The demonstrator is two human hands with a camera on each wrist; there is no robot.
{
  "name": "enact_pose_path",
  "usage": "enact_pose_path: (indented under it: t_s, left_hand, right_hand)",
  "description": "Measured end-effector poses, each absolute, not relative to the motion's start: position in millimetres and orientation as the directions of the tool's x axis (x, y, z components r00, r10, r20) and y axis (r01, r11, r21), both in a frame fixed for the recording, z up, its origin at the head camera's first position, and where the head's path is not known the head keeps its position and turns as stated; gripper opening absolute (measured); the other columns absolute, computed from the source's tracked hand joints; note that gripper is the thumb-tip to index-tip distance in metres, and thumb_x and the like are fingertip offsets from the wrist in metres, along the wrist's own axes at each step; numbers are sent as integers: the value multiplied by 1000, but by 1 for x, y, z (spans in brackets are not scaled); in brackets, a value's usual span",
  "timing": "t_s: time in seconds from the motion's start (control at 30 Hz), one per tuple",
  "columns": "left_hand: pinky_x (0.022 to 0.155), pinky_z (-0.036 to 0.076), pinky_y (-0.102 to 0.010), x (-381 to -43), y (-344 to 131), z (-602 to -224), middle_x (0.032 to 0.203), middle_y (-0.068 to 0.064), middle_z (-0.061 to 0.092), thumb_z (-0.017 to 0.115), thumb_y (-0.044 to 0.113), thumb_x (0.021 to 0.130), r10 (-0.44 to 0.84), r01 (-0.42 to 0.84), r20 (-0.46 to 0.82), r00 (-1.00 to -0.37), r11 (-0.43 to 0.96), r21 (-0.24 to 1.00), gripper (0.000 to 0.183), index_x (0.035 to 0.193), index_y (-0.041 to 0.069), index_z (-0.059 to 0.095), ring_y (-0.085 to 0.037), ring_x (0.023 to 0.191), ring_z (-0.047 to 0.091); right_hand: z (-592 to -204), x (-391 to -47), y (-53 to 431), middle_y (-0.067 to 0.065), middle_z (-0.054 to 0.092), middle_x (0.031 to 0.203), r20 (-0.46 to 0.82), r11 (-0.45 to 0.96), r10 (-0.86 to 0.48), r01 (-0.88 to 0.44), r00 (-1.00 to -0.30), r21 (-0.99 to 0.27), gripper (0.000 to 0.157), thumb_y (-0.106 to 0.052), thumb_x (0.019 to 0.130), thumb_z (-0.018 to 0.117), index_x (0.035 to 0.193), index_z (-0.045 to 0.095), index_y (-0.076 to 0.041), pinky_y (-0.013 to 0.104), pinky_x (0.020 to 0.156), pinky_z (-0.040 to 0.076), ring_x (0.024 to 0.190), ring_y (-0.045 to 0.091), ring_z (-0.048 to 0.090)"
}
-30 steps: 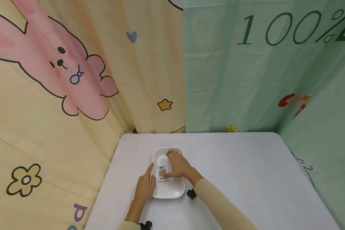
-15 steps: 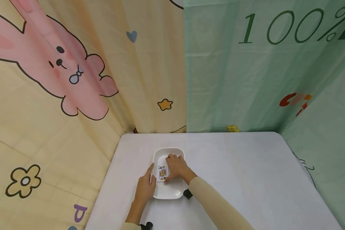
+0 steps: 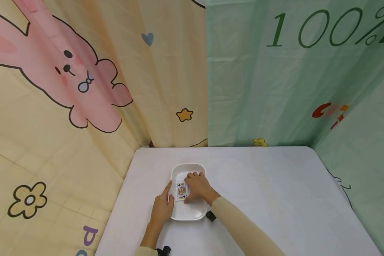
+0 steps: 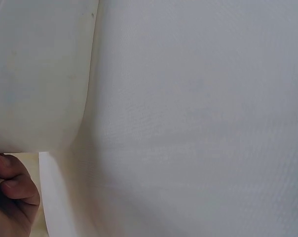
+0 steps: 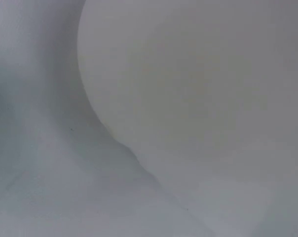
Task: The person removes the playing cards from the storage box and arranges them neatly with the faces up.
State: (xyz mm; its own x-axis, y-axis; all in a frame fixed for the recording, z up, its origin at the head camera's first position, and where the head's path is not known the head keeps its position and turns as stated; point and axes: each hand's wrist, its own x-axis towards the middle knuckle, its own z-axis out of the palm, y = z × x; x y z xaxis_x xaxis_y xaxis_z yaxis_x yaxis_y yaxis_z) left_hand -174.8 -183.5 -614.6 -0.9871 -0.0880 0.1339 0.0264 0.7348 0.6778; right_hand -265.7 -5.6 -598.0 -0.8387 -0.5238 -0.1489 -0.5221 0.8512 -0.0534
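Note:
A white tray [image 3: 179, 213] with rounded corners stands on the table, and in it lies a face-up king of clubs playing card [image 3: 181, 191]. My left hand [image 3: 161, 208] holds the tray's left side, index finger stretched along the rim and thumb at its edge. In the left wrist view, curled fingers [image 4: 20, 190] meet the edge of the tray [image 4: 38, 84]. Reaching over the tray from the right, my right hand [image 3: 198, 186] spans the playing card's right side with bent fingers, thumb at the lower right corner. Its palm hides what lies underneath.
A white cloth [image 3: 259, 192] covers the table. Behind it hang a yellow curtain [image 3: 166, 78] with cartoon prints and a green curtain [image 3: 243, 81]. Dark wrist cameras [image 3: 211, 216] sit close to the tray's right side and below the left hand.
My right hand has drawn back slightly toward me; its thumb went from over the playing card's right side to its lower right corner, and the fingers bent more. My left hand stayed put.

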Motion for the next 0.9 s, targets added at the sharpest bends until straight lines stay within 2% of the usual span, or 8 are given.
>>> enact_pose_path:
  t_s: [0.43, 0.57, 0.73, 0.9]
  left_hand:
    - [50, 32, -29, -177, -182, -614, 58, 6, 35, 59, 11, 99, -90, 53, 189, -978, 767, 639, 56, 154, 19, 50, -10, 51, 32]
    - [52, 34, -31, -175, -181, -615, 58, 5, 35, 59, 11, 99, -102, 38, 180, -978, 767, 641, 56, 154, 19, 51, -11, 53, 35]
    - [52, 34, -30, -174, -181, -616, 58, 4, 34, 58, 13, 100, -118, 12, 156, -981, 760, 650, 56, 154, 21, 50, -13, 53, 32]
    - [51, 32, -29, -175, -182, -615, 58, 3, 37, 57, 14, 100, -118, -1, 135, -984, 758, 652, 55, 155, 21, 49, -12, 53, 31]
  right_hand:
    - [-584, -268, 11, 0, 60, 143, -111, 833, -554, -545, -825, -97, 98, -76, 68, 79, 143, 60, -16, 43, 111, 40, 131, 21, 51]
    - [-581, -267, 24, 1, 59, 145, -68, 826, -556, -542, -828, -153, 94, -73, 71, 79, 144, 60, -15, 45, 114, 40, 135, 22, 50]
    - [-572, -269, 48, 4, 58, 147, 6, 797, -562, -543, -827, -263, 87, -64, 76, 81, 144, 59, -14, 47, 116, 39, 138, 24, 49]
    - [-559, -271, 81, 6, 55, 149, 50, 798, -520, -506, -853, -327, 91, -61, 76, 83, 147, 56, -12, 51, 116, 39, 139, 27, 48]
